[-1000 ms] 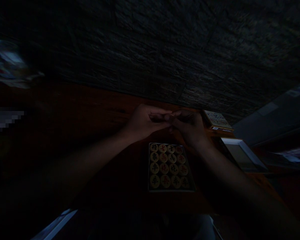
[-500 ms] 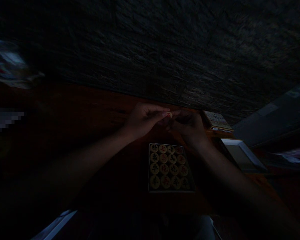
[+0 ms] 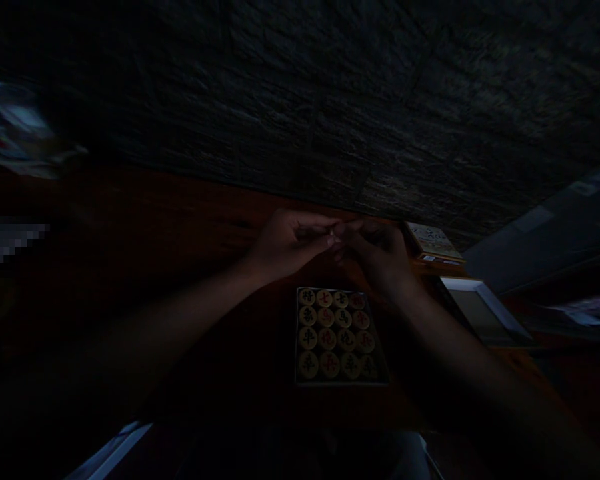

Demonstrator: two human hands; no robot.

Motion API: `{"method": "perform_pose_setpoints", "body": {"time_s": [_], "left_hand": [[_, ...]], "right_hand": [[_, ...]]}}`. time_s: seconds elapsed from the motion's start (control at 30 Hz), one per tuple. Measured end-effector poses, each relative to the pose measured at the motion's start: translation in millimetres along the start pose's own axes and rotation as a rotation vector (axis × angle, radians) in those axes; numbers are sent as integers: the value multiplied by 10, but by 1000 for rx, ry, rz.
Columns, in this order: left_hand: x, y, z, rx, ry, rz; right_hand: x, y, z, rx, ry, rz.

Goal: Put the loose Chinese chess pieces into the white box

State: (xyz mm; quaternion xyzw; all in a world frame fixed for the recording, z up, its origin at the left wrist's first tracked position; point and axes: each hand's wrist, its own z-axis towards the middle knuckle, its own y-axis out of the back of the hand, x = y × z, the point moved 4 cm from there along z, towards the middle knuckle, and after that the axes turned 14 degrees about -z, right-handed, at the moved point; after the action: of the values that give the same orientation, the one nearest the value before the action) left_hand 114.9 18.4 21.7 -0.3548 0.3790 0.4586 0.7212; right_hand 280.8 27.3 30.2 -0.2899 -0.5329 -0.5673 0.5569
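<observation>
Above the table, my left hand [image 3: 293,243] and my right hand [image 3: 377,253] meet at the fingertips. Both are closed in a pinch around one Chinese chess piece [image 3: 332,233]; only a sliver of its pale edge shows, and my fingers hide its face. Just below them lies a shallow square box [image 3: 297,347] holding rows of round wooden Chinese chess pieces [image 3: 327,339] with red and black characters. The picture is very dark, so finger detail is faint.
The reddish-brown table [image 3: 195,207] runs along a rough stone wall [image 3: 280,100]. At right sit a printed box [image 3: 434,241] and an open box lid [image 3: 485,310] with a white rim. A shiny plastic bag [image 3: 20,130] is at far left.
The right thumb and fingers have closed in over the piece, whose red-marked face was showing before between my left fingers. The boxed pieces stay as they were.
</observation>
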Motion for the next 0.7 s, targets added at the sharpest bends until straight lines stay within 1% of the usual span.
{"method": "perform_pose_setpoints", "body": {"time_s": [0.2, 0.33, 0.57, 0.7], "left_hand": [[11, 11, -29, -85, -37, 150], [-30, 29, -26, -119, -65, 195], [-47, 35, -17, -116, -42, 169], [-24, 13, -26, -55, -67, 195]], "right_hand": [[-35, 37, 20, -85, -25, -19], [-27, 40, 15, -89, -25, -44], [11, 30, -12, -77, 1, -57], [8, 24, -6, -72, -1, -63]]}}
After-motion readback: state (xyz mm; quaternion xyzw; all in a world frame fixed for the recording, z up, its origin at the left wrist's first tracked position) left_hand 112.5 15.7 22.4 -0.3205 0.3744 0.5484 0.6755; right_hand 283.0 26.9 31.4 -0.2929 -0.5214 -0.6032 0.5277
